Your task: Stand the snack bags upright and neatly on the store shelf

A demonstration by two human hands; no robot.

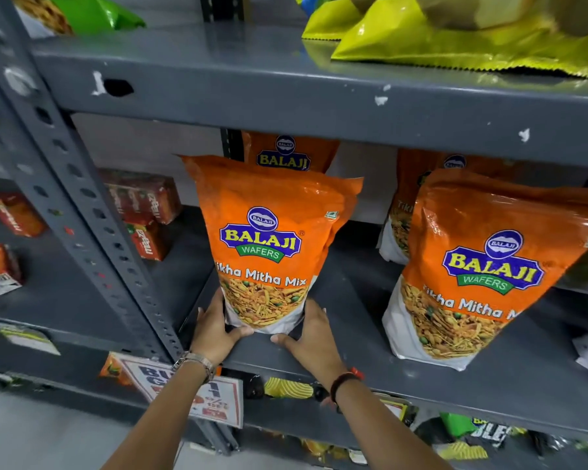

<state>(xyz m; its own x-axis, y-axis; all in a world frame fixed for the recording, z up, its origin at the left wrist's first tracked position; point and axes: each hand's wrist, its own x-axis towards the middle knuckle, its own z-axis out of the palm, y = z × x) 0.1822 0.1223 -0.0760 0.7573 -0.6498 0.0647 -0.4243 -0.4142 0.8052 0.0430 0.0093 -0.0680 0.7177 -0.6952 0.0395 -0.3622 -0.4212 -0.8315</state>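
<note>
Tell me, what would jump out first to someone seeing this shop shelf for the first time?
Probably the bright orange snack bag standing at the middle of the grey shelf, with the left hand and right hand cupping its base. A second orange bag leans at the right, and yellow-green bags lie flat on the shelf above.

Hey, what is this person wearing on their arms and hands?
No sleeves show; both forearms are bare. The left hand has a silver metal bracelet or watch band at the wrist. The right hand has a dark beaded bracelet with a red piece.
</note>
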